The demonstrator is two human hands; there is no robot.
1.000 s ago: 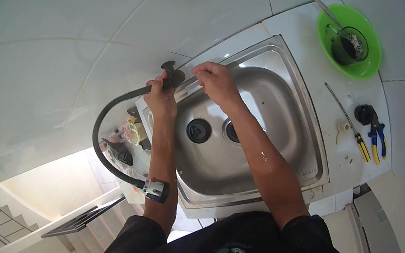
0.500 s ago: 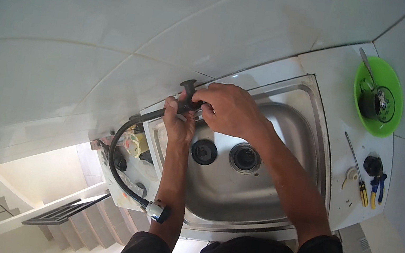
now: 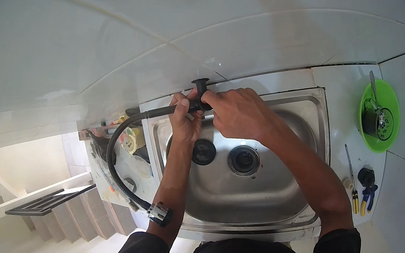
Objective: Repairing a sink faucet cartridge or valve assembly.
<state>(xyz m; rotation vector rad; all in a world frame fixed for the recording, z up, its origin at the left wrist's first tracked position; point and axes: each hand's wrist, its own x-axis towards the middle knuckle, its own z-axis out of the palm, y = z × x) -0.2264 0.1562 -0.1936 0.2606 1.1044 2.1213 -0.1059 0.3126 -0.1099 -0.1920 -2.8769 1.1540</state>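
Observation:
Both hands are closed around a black faucet [image 3: 200, 85] with a flared end, close to the tiled wall above the sink's far left corner. My left hand [image 3: 184, 126] grips its body where the flexible black neck [image 3: 112, 146] joins. That neck loops left and down to a chrome and black spray head [image 3: 159, 214] resting against my left forearm. With bent fingers my right hand [image 3: 241, 114] grips the other side of the body; its fingertips are partly hidden. Below lies the steel sink [image 3: 243, 203] with a drain opening [image 3: 244, 160] and a black round disc [image 3: 203, 152].
On the right counter stand a green bowl [image 3: 396, 129] with a patterned glass [image 3: 385, 125], a screwdriver [image 3: 355, 199], pliers [image 3: 372, 198] and a black round piece [image 3: 366, 177]. Cluttered containers [image 3: 132, 140] sit left of the sink. Stairs [image 3: 74, 217] descend at lower left.
The view has shifted slightly. Both hands keep their hold on the faucet, and my right fingers have moved up closer to its flared end. The spray head still rests by my left forearm.

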